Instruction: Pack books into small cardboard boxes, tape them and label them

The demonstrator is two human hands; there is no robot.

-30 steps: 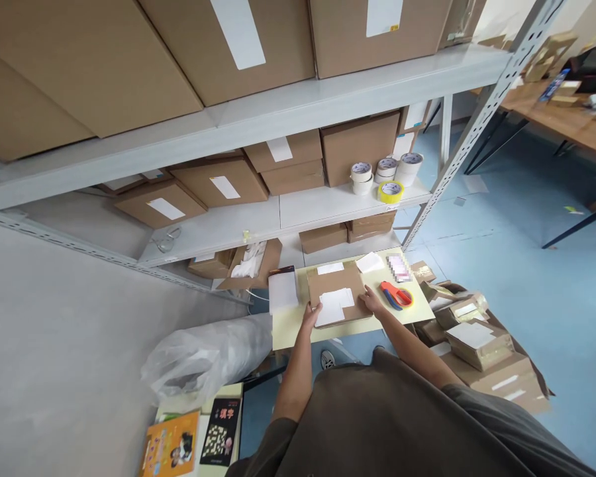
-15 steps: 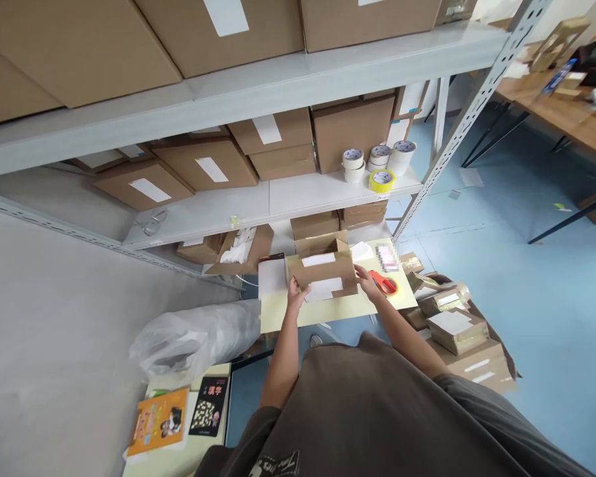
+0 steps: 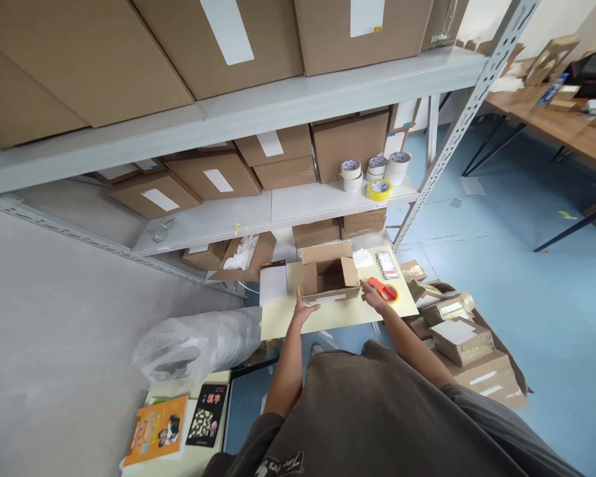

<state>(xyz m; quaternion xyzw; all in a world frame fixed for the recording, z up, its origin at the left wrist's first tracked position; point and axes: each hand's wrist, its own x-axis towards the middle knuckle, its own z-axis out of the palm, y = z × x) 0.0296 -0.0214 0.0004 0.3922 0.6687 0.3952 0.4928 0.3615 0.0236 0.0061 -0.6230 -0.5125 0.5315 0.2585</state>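
A small cardboard box point(image 3: 330, 293) stands upright on the pale yellow tabletop point(image 3: 283, 323), its top flaps raised and its inside showing. White strips mark its front. At its front left corner is my left hand point(image 3: 305, 310), thumb stretched away from the fingers, the fingertips at the cardboard. Beside the right end of the box my right hand point(image 3: 373, 298) has its fingers extended; whether they touch the box is hard to make out. Just past that hand lies an orange-red tape dispenser point(image 3: 381, 289) with a roll of tape.
A notebook-like white pad point(image 3: 273, 281) lies left of the box. Shelves above hold cartons point(image 3: 350, 149) and tape rolls point(image 3: 351, 173). Packed parcels point(image 3: 461, 338) are piled on the floor at right. A clear plastic roll point(image 3: 198, 341) and books point(image 3: 156, 430) are at left.
The box has tipped from showing its front to standing upright, its open top now facing me. My left hand's grip has loosened, and my right hand has shifted slightly down and right.
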